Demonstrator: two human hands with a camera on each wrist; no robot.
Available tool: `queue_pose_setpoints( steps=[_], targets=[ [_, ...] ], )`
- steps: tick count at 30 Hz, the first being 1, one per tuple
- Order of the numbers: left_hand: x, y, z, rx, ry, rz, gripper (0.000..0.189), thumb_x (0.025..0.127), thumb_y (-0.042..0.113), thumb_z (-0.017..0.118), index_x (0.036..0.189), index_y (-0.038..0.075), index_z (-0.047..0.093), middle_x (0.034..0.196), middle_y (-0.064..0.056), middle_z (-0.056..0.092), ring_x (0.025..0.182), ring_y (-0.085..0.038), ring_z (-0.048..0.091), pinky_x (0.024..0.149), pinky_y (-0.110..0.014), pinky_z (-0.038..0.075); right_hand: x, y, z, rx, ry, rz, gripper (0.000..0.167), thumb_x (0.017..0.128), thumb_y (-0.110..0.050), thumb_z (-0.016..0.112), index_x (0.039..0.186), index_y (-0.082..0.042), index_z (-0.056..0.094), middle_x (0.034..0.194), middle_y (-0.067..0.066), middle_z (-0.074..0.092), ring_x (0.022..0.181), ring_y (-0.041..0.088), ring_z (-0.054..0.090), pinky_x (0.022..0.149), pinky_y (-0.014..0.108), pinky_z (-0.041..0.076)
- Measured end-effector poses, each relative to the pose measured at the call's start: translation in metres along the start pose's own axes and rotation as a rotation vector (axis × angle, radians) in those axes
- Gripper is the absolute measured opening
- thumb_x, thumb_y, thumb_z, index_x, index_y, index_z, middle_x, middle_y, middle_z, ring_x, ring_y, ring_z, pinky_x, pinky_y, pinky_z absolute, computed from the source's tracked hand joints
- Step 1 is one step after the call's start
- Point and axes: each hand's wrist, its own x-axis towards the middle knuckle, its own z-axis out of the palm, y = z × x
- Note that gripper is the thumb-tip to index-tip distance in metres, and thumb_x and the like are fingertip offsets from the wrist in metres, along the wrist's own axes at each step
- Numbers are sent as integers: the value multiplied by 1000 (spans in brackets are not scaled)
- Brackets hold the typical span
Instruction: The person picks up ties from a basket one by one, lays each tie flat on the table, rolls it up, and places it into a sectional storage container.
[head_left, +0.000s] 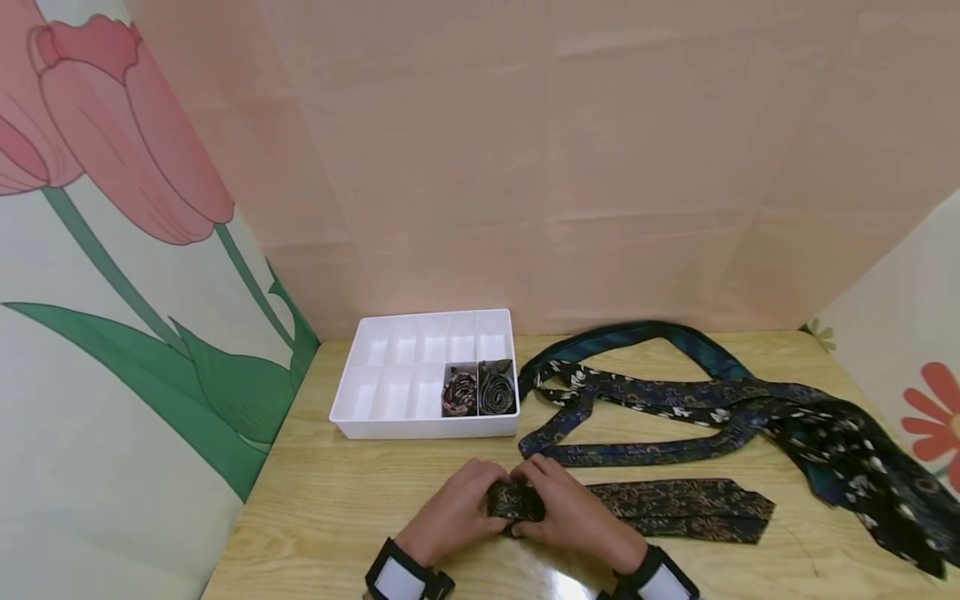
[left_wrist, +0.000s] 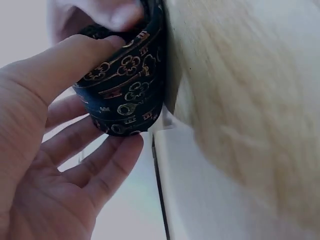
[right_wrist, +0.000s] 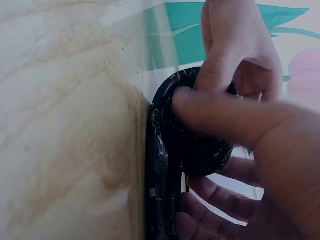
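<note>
A dark patterned necktie (head_left: 682,508) lies on the table, its wide end flat to the right and its other end wound into a roll (left_wrist: 125,95). Both hands grip that roll, near the table's front. My left hand (head_left: 459,510) holds its left side, thumb on one face and fingers round the other in the left wrist view. My right hand (head_left: 567,510) grips its right side, the thumb pressing near the middle of the coil (right_wrist: 200,150) in the right wrist view. The unrolled part runs out from under the right hand.
Behind the hands stands a white divided box (head_left: 431,428); two rolled ties (head_left: 459,395) (head_left: 497,392) sit in its front right compartments. Several loose ties (head_left: 675,404) lie tangled to the right on the wooden table (head_left: 300,517). A pinkish sheet (head_left: 562,167) hangs behind.
</note>
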Motion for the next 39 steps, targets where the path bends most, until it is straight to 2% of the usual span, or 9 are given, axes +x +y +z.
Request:
queue_pose_setpoints(
  steps=[4,9,15,19,23,26,30,34,39],
  targets=[
    [0,2,0,46,-27,47,53,85,24,90,131,19,65,131,3,67,120,-9,61,107,-29,54,0,2,0,3,10,-5,50,80,-23,93,122,-15,67,122,-3,58,114,18,60,98,44,59],
    [1,4,-1,92,-50,47,53,83,20,89,131,19,67,128,5,65,119,-9,59,106,-29,54,-1,3,0,42,-15,15,47,80,-28,94,119,-16,69,117,-6,55,110,14,60,95,40,60],
    [3,4,3,44,-57,50,52,87,21,87,133,21,64,128,6,64,118,-7,61,104,-29,56,-4,3,1,-32,2,23,49,79,-31,94,119,-14,71,115,-7,59,107,13,57,90,38,58],
    [4,6,3,80,-46,56,42,86,25,88,125,25,70,121,8,64,110,-6,60,98,-26,56,-6,3,0,-44,21,21,51,80,-36,93,121,-19,69,117,-8,59,107,11,53,90,37,55],
    [5,8,3,102,-44,54,46,86,29,87,128,24,68,123,7,65,112,-7,60,99,-28,55,-7,3,-3,-132,67,5,50,76,-32,95,117,-19,70,116,-6,62,103,12,49,90,41,50],
    [7,10,4,108,-55,59,47,87,29,86,129,23,67,124,7,65,114,-7,61,101,-28,55,-8,2,-4,-174,76,5,54,74,-36,96,119,-19,71,114,-6,61,100,11,48,87,39,48],
    [8,12,3,129,-49,71,44,85,28,87,125,25,71,122,7,66,113,-8,60,101,-29,54,-9,1,-7,-142,50,10,54,77,-41,94,121,-21,71,113,-8,62,99,10,52,87,38,51],
    [9,12,4,155,-53,94,47,85,30,87,128,26,70,125,7,66,115,-9,60,103,-30,54,-13,2,-9,-115,23,38,51,77,-31,94,120,-18,69,114,-6,68,100,12,58,89,42,55],
    [11,12,4,140,-51,103,41,85,28,88,123,27,74,121,9,68,111,-6,59,98,-26,54,-16,4,-9,-37,10,61,58,78,-37,95,126,-19,68,115,-7,58,101,11,61,85,38,58]
  ],
)
